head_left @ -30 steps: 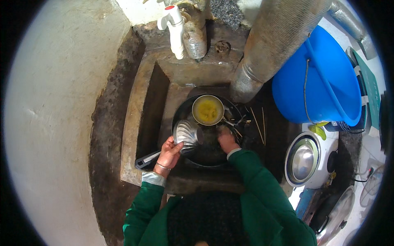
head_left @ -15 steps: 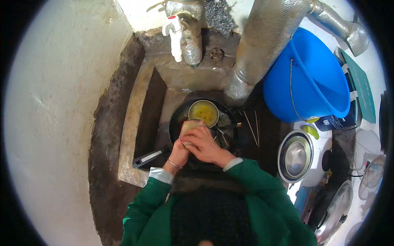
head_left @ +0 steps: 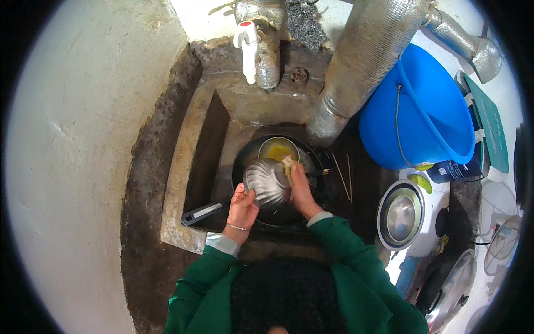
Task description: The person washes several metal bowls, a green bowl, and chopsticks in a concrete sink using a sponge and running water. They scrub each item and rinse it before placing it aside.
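Observation:
My left hand (head_left: 243,204) grips a ribbed steel bowl (head_left: 267,181) by its lower edge and holds it tilted above a black frying pan (head_left: 247,161) in a stone sink (head_left: 194,145). My right hand (head_left: 300,189) presses a pale yellowish sponge (head_left: 288,165) against the bowl's right side. Behind the steel bowl, a second small bowl (head_left: 278,149) with yellow liquid sits in the pan. The pan's black handle (head_left: 203,211) points to the lower left.
A white tap (head_left: 247,44) and a silvery duct pipe (head_left: 361,67) stand behind the sink. A blue bucket (head_left: 428,111) is at the right, with a steel lid (head_left: 401,214) and another pan (head_left: 453,292) below it. A white wall (head_left: 72,156) fills the left.
The steel bowl was flat in the pan a second ago; both hands have lifted and tilted it. My right hand now holds the sponge on it.

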`<state>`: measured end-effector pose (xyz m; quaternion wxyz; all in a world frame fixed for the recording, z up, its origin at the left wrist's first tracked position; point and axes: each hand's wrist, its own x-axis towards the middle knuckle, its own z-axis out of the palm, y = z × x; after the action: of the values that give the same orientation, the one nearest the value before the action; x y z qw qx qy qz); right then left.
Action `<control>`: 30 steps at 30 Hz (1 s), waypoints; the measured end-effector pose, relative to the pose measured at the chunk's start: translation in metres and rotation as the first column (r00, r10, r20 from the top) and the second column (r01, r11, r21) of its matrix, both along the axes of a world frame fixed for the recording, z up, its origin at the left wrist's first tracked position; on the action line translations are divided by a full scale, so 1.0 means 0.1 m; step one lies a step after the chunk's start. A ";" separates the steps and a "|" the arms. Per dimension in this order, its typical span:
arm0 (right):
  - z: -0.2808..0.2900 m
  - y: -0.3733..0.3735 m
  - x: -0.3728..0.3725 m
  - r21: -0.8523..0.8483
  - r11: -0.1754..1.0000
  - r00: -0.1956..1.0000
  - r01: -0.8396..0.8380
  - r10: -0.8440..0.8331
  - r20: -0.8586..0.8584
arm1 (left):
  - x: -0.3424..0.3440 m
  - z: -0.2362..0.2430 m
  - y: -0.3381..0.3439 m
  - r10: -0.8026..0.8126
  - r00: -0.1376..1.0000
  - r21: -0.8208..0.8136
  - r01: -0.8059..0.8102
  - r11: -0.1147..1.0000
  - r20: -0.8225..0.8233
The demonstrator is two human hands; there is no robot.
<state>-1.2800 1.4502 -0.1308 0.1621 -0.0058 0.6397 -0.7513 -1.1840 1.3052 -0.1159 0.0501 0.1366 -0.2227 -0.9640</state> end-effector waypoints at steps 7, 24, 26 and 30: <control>0.38 -0.22 0.28 0.589 0.804 0.622 0.081 0.420 -0.660 | -0.07 -0.02 0.03 0.079 0.996 -0.120 -0.074 0.990 0.035; 0.47 -0.23 -0.06 0.720 0.689 0.455 -0.076 0.667 -0.590 | 0.03 0.11 -0.04 -0.331 0.933 -0.457 0.358 0.814 0.140; 0.48 -0.16 -0.28 0.358 0.789 0.847 -0.499 0.532 0.008 | 0.05 0.17 -0.10 -0.420 0.898 -0.470 0.428 0.772 0.128; 0.25 0.05 -0.29 -0.262 0.911 0.890 -0.318 0.382 0.249 | 0.07 0.23 -0.14 -0.352 0.936 -0.341 0.332 0.879 0.005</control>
<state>-1.3091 1.4555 -0.1057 0.3874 -0.0269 0.5122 -0.7661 -1.1767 1.2910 -0.0931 -0.0919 0.0568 -0.4032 -0.9087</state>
